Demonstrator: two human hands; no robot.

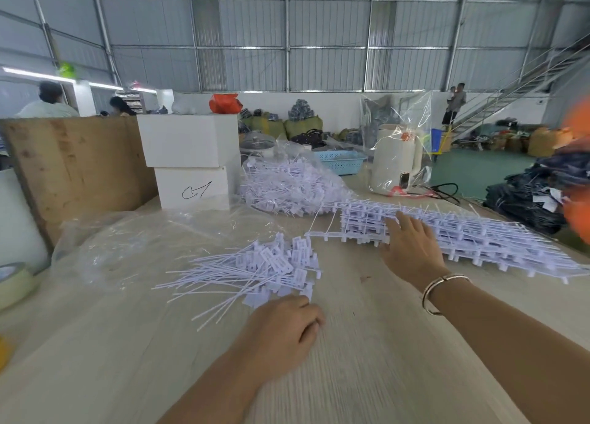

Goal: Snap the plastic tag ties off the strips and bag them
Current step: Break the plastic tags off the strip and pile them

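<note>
A loose pile of white tag ties (265, 267) lies in the middle of the table. To its right lies a long stack of white strips (479, 235) with ties still attached. My right hand (412, 248), a bangle on its wrist, rests flat on the near left end of that stack, fingers spread. My left hand (284, 331) sits on the table just below the loose pile, fingers curled, touching the nearest ties; whether it holds any is hidden. A clear plastic bag (143, 241) lies flat to the left of the pile.
A clear bag heaped with ties (287, 184) sits behind the pile. Two stacked white boxes (191, 162), a wooden board (73, 168), a blue basket (340, 162) and a bagged white kettle (396, 158) stand at the back. A tape roll (14, 283) lies far left.
</note>
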